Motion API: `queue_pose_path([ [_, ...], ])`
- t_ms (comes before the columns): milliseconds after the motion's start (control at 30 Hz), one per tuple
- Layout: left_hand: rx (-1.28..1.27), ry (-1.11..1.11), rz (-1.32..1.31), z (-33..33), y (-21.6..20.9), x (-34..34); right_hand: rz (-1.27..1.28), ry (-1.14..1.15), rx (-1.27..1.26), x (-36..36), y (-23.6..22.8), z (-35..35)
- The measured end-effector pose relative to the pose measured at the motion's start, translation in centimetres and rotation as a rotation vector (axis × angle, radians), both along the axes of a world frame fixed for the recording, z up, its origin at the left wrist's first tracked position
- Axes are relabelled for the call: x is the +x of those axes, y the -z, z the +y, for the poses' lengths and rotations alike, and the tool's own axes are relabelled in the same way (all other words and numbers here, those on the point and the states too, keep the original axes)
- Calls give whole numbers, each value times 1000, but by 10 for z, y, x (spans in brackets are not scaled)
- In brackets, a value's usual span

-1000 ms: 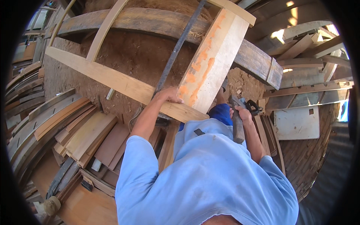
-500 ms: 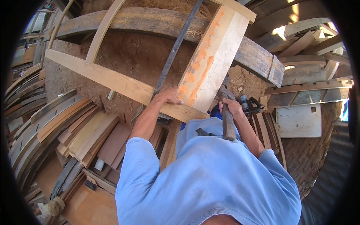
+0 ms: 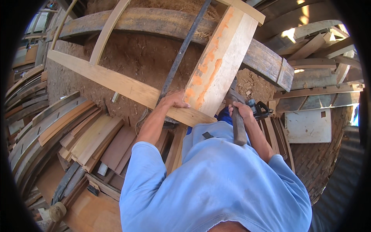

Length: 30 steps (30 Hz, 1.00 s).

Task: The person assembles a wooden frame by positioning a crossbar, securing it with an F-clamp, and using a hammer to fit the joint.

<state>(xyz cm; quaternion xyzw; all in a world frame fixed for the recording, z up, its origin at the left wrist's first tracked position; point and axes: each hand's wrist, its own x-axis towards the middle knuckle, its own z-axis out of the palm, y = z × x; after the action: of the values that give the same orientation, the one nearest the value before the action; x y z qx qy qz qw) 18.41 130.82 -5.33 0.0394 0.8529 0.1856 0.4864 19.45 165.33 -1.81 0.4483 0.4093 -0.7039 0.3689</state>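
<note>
A pale wooden frame lies across the bench before me. Its near rail meets a wide board streaked with orange filler. My left hand is closed over the rail close to that joint, fingers and thumb wrapped on the wood. Beside its wrist, a long dark metal bar crosses the frame. In my right hand is a hammer, gripped around its wooden handle. The handle end points toward my body; the dark head is partly hidden beyond the hand, near the board's right edge.
A thick weathered plank runs under the frame. Stacked boards fill the left side. A dark power tool lies right of my right hand, with a white panel farther right. Sawdust covers the ground.
The hammer has shifted slightly, its handle end a little to the right. My left hand stays on the rail, and the frame looks nearly unmoved.
</note>
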Motion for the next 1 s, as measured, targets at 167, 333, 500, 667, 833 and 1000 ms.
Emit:
queue_pose_path([
  [167,14,-22,-25,-2,1,-1,6,4,32,-5,4,8],
  [333,7,-1,28,2,-10,0,101,-10,127,-19,8,23],
  [500,12,-4,42,2,-11,-1,82,-48,20,-33,2,4],
  [667,104,-187,18,-20,52,0,46,10,-57,-28,11,17],
  [833,296,-568,-51,-15,51,-20,105,-4,21,-38,25,57],
  [1000,73,-394,56,-10,51,1,304,-208,245,-66,6,68],
])
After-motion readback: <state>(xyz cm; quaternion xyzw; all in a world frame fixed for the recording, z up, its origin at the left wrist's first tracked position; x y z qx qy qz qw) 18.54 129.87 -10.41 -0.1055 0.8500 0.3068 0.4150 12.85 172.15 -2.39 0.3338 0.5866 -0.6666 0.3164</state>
